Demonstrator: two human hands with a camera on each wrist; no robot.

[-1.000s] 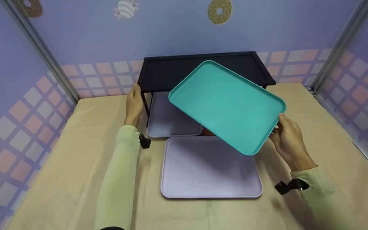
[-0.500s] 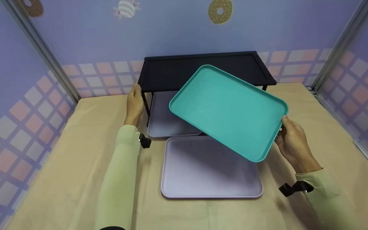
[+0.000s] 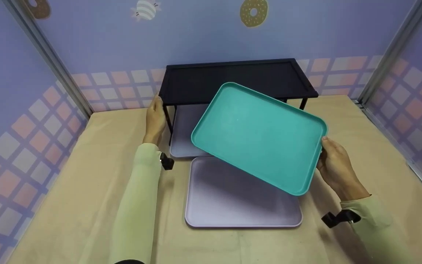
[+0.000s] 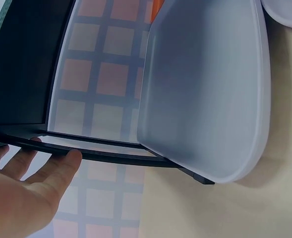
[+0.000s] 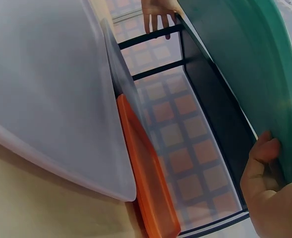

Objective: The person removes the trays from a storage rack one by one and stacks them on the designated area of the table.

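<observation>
My right hand grips the right edge of a teal tray and holds it tilted in the air, over the front of a black shelf rack and a lilac tray that lies flat on the table. The right wrist view shows my thumb on the teal tray's rim. My left hand rests with straight fingers against the rack's left end; in the left wrist view those fingers touch a black bar.
Under the rack lies a second lilac tray, with an orange tray beside it, seen from the right wrist. Tan cloth covers the table. Patterned walls close in the back and both sides.
The teal tray has come down and a little toward me, lying flatter over the lilac tray. My right hand sank with it. The left hand has stayed on the rack.
</observation>
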